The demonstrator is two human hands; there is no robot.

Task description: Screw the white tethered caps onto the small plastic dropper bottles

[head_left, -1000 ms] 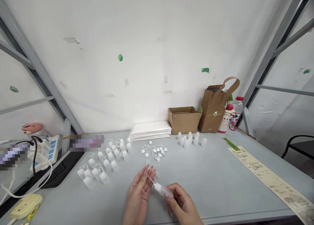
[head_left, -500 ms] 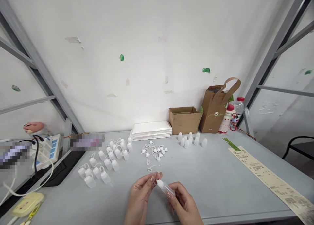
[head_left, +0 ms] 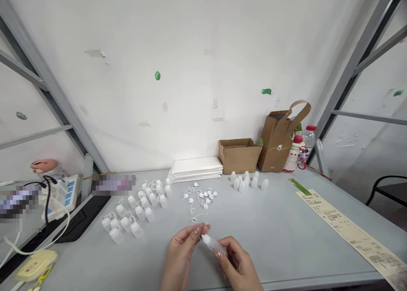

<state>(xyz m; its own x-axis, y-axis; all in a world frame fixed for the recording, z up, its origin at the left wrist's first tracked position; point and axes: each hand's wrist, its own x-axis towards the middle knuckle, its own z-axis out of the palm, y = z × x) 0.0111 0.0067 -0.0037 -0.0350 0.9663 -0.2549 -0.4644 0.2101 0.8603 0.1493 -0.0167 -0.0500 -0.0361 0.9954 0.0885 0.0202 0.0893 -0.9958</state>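
Note:
My right hand (head_left: pixel 238 261) grips a small translucent squeeze bottle (head_left: pixel 216 245) by its body, near the table's front edge. The bottle is tilted, its white cap (head_left: pixel 206 239) pointing up and to the left. At that cap's tip, the thumb and fingers of my left hand (head_left: pixel 186 246) are pinched together; the fingers partly hide what they grip. Just beyond my hands lies a loose pile of white caps with cord-like straps (head_left: pixel 201 195). Several capped bottles (head_left: pixel 136 229) with looped straps stand to the left. Uncapped bottles (head_left: pixel 242 185) are grouped at the back right.
Along the wall are a stack of white sheets (head_left: pixel 197 168), a cardboard box (head_left: pixel 240 157), a brown paper bag (head_left: pixel 275 147) and a red-and-white bottle (head_left: pixel 291 157). A long printed paper strip (head_left: pixel 346 231) lies right. Left are a power strip (head_left: pixel 68 193) and cables.
The bottle and my fingers have shifted very slightly at the cap. Both hands keep nearly the same place, and everything else on the table stays put.

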